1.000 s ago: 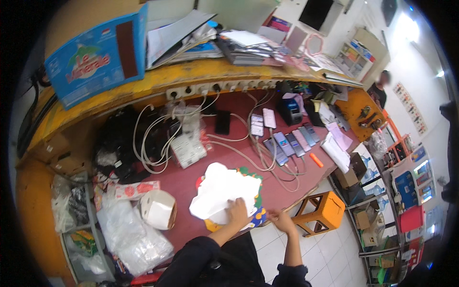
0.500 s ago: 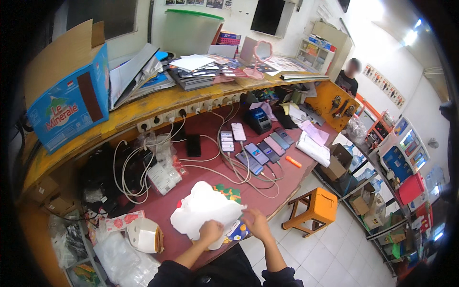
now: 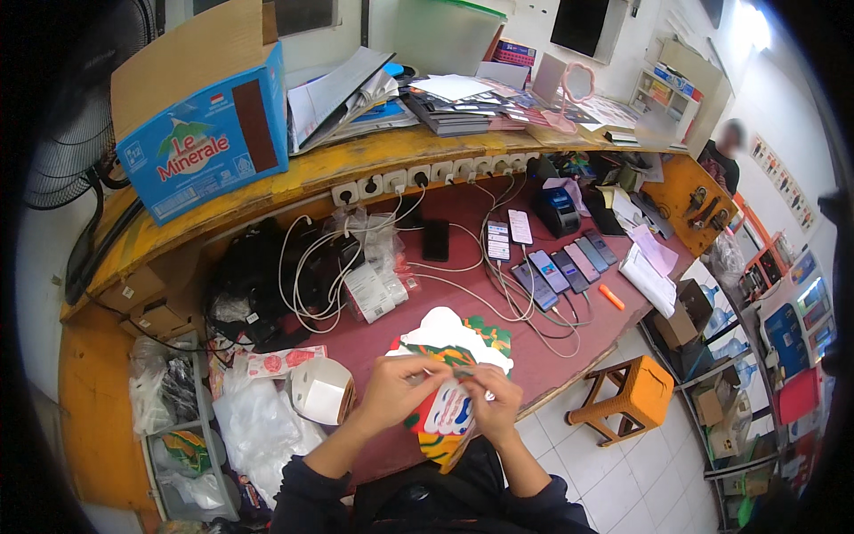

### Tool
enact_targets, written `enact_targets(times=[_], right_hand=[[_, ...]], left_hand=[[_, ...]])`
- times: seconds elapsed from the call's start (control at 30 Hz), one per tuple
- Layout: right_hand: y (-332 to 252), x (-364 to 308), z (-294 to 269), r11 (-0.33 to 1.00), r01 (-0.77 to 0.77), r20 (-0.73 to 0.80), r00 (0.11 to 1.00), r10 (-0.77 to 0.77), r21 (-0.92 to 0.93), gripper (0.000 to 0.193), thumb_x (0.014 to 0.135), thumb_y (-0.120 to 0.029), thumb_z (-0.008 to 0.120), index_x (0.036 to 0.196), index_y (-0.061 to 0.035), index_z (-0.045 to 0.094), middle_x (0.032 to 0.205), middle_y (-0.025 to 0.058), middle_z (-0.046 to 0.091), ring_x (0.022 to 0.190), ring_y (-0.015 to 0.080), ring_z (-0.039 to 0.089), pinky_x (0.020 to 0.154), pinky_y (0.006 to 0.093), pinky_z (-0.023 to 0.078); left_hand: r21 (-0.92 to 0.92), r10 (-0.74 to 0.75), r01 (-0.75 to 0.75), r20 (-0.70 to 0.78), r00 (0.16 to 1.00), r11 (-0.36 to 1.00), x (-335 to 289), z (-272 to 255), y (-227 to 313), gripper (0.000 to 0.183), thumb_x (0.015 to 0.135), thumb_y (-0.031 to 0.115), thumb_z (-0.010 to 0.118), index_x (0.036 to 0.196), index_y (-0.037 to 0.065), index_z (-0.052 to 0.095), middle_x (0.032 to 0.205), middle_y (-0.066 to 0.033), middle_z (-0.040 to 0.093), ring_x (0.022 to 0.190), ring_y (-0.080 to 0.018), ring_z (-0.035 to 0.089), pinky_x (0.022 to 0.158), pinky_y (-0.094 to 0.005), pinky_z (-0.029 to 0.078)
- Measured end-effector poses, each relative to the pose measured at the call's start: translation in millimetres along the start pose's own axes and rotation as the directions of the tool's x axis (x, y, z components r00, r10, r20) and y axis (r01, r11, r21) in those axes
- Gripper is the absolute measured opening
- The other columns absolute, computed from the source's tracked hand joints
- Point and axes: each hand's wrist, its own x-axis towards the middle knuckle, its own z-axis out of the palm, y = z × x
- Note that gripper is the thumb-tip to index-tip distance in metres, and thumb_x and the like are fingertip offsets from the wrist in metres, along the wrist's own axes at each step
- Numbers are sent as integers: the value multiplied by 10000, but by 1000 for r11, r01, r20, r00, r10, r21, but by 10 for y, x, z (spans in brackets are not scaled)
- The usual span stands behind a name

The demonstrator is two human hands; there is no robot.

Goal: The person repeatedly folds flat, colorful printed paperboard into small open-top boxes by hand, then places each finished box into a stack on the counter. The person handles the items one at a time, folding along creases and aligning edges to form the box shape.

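Observation:
Both my hands are raised close together over colourful cut-outs at the table's near edge. My left hand (image 3: 405,389) has its fingertips pinched at a small thing that I cannot make out. My right hand (image 3: 493,396) is curled, thumb and fingers together, and a small white bit shows at its fingers. Beneath them lies a cut-out printed in blue, white, red and yellow (image 3: 450,411), partly hidden by the hands. A white wavy-edged sheet (image 3: 436,329) lies behind it. Green and orange leaf-shaped pieces (image 3: 489,336) show beside that sheet.
Several phones (image 3: 534,283) with white charging cables lie farther back on the red tabletop (image 3: 427,289). An orange marker (image 3: 612,296) is near its right edge. At left are a white paper box (image 3: 320,392) and plastic bags (image 3: 258,418). An orange stool (image 3: 623,396) stands right.
My hands have come together above the cut-outs, and the white sheet lies farther back, with more printed colour uncovered. The whole view has shifted, so the scene sits farther right and higher.

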Motion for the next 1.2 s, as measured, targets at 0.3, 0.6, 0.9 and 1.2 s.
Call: enact_targets(times=[0.3,0.6,0.9,1.2], right_hand=[[-175,11,-145,973,45,184,979,-88,227,152,598,-53,786,705,-56,678,907,35,548,1012,243,530,865,365,403],[-303,-93,134,986,-142,-374,913,166,92,162,654,-13,671,608,-20,515,1063,106,515,1037,260,484,897,384,361],[-235,-244,94,645,-347,158,930,333,681,396,772,41,643,1099,-39,436,1239,100,365,1164,207,396,965,319,337],[-162,139,-219,985,-123,259,962,88,121,683,772,-236,711,1348,-23,411,1380,174,394,1216,271,430,924,346,396]], left_hand=[[-787,-668,599,368,647,148,-205,50,-36,387,963,250,444,1279,28,436,1194,-105,560,1066,-214,582,892,-362,484],[-858,-586,185,-156,796,480,-400,531,245,266,953,144,476,1149,-24,539,1073,-89,615,950,-142,608,811,-276,494],[-952,-225,257,290,930,-164,-566,235,-113,600,751,63,473,1331,-33,358,1299,-186,485,1221,-314,464,1064,-465,315],[-745,-373,665,602,706,57,-815,76,-180,634,734,-6,461,1354,-24,331,1325,-175,467,1214,-288,475,1045,-418,350]])
